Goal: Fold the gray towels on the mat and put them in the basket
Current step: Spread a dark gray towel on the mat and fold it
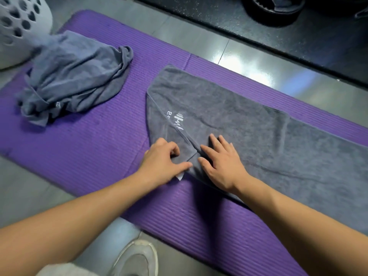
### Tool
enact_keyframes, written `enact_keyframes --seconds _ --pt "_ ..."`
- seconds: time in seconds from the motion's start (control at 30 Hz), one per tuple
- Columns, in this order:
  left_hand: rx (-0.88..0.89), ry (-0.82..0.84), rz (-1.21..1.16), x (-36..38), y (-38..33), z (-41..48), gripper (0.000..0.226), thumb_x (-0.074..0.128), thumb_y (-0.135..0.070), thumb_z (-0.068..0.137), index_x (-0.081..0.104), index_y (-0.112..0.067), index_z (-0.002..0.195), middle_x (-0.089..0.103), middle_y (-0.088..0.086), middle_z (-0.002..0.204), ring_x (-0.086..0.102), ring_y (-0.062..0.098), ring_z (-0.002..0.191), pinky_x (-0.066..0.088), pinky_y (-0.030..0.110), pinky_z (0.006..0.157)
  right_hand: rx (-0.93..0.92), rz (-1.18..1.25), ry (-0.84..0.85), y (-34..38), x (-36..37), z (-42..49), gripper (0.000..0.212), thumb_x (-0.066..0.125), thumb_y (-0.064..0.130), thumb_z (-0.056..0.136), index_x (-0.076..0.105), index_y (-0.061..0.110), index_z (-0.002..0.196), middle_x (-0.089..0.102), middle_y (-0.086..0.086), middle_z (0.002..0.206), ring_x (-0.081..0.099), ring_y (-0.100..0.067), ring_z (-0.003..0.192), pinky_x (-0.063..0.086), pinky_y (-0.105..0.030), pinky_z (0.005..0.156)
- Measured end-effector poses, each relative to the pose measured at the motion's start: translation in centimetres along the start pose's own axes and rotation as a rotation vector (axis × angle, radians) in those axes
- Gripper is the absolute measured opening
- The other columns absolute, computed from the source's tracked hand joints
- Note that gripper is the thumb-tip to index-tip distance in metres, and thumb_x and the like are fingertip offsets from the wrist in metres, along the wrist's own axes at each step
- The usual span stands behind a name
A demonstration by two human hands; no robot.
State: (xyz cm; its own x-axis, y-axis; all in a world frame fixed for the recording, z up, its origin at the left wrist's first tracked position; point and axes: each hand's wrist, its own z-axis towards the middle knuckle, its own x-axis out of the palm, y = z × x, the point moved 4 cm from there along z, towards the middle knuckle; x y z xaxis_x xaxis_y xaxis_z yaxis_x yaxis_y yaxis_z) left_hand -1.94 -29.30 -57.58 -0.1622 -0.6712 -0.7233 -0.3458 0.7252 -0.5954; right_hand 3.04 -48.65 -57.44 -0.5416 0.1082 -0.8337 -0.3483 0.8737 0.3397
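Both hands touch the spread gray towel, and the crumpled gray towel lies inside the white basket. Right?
No: the head view shows the crumpled gray towel on the purple mat beside the white basket. Left hand and right hand touch the spread gray towel.

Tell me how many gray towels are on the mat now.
2. One crumpled towel lies at the mat's left end by the basket; one flat towel under the left hand and right hand. The crumpled heap may hide more.
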Motion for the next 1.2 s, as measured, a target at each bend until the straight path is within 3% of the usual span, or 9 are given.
enact_keyframes --seconds 0.17,0.27,0.33,0.43,0.57,0.77,0.9,1.03,1.2 --pt "-0.055 -0.08 -0.141 0.3 0.2 -0.2 0.018 0.085 -0.037 0.077 0.07 -0.029 0.083 0.059 -0.006 0.09 0.058 0.01 0.083 0.048 0.03 0.083 -0.033 -0.069 0.048 -1.3 0.4 -1.2 0.075 0.014 0.066 0.089 0.028 0.036 0.157 0.004 0.0 0.17 -0.004 -0.026 0.156 0.0 -0.051 0.125" --pt "-0.224 -0.174 -0.698 -1.3 1.2 -0.4 0.017 0.075 -0.022 0.091 0.067 -0.017 0.077 0.062 -0.002 0.073 0.054 0.006 0.064 0.047 0.026 0.066 -0.017 -0.082 0.079 -2.5 0.3 -1.4 0.069 0.02 0.063 0.095 0.024 0.035 0.158 -0.001 0.003 0.17 -0.008 -0.025 0.156 -0.002 -0.053 0.124" --pt "-0.406 -0.207 -1.148 -2.2 2.4 -0.9 0.018 0.064 -0.018 0.098 0.061 -0.016 0.081 0.065 0.001 0.075 0.06 0.01 0.068 0.053 0.028 0.07 -0.021 -0.1 0.089 -2.9 0.3 -1.4 0.074 0.016 0.065 0.092 0.023 0.034 0.159 -0.002 0.005 0.17 -0.009 -0.024 0.156 -0.002 -0.054 0.124" --pt "-0.57 -0.336 -1.408 -3.3 5.5 -1.5 0.013 0.053 -0.018 0.105 0.057 -0.019 0.092 0.072 -0.002 0.086 0.068 0.013 0.083 0.056 0.037 0.079 -0.021 -0.109 0.089 -2.9 0.2 -1.4 0.077 0.013 0.068 0.09 0.024 0.033 0.158 -0.002 0.004 0.17 -0.008 -0.025 0.156 0.0 -0.055 0.124" --pt "-0.738 -0.451 -1.414 -2.8 9.5 -3.5 0.02 0.043 -0.017 0.108 0.053 -0.016 0.125 0.07 0.001 0.104 0.07 0.017 0.091 0.053 0.037 0.071 -0.022 -0.113 0.043 -1.9 0.2 -1.5 0.068 0.021 0.062 0.096 0.026 0.033 0.157 0.004 0.0 0.17 -0.003 -0.027 0.156 0.003 -0.055 0.124" --pt "-0.714 -0.67 -1.184 -4.4 11.1 -5.0 0.015 0.051 -0.003 0.096 0.056 -0.016 0.101 0.063 0.006 0.09 0.062 0.016 0.074 0.053 0.033 0.066 -0.081 -0.213 0.057 -1.2 1.3 -1.8 0.085 0.01 0.074 0.082 0.022 0.037 0.158 0.0 -0.002 0.17 -0.003 -0.031 0.156 0.007 -0.061 0.122" --pt "-0.713 -0.749 -0.963 -5.6 13.6 -5.2 0.027 0.055 -0.019 0.074 0.058 -0.015 0.1 0.059 0.006 0.088 0.056 0.023 0.08 0.05 0.039 0.067 -0.082 -0.284 0.036 -1.2 2.1 -1.5 0.095 0.007 0.079 0.076 0.015 0.036 0.16 -0.004 -0.003 0.17 -0.006 -0.033 0.155 0.004 -0.067 0.119" --pt "-0.741 -0.667 -0.992 -5.9 12.8 -5.3 0.004 0.058 -0.019 0.093 0.058 -0.018 0.097 0.065 0.006 0.094 0.066 0.024 0.082 0.062 0.046 0.072 -0.042 -0.266 -0.017 -1.0 2.6 -0.5 0.093 0.011 0.082 0.079 0.01 0.036 0.16 -0.005 -0.004 0.17 -0.008 -0.033 0.155 0.0 -0.067 0.119" --pt "-0.733 -0.45 -1.112 -4.7 11.2 -5.4 0.015 0.071 -0.024 0.094 0.063 -0.016 0.104 0.075 0.002 0.101 0.074 0.018 0.084 0.06 0.036 0.069 -0.1 -0.313 -0.043 -0.4 3.5 -1.3 0.084 0.015 0.076 0.088 0.006 0.035 0.161 -0.005 -0.005 0.17 -0.01 -0.031 0.155 -0.003 -0.066 0.12"
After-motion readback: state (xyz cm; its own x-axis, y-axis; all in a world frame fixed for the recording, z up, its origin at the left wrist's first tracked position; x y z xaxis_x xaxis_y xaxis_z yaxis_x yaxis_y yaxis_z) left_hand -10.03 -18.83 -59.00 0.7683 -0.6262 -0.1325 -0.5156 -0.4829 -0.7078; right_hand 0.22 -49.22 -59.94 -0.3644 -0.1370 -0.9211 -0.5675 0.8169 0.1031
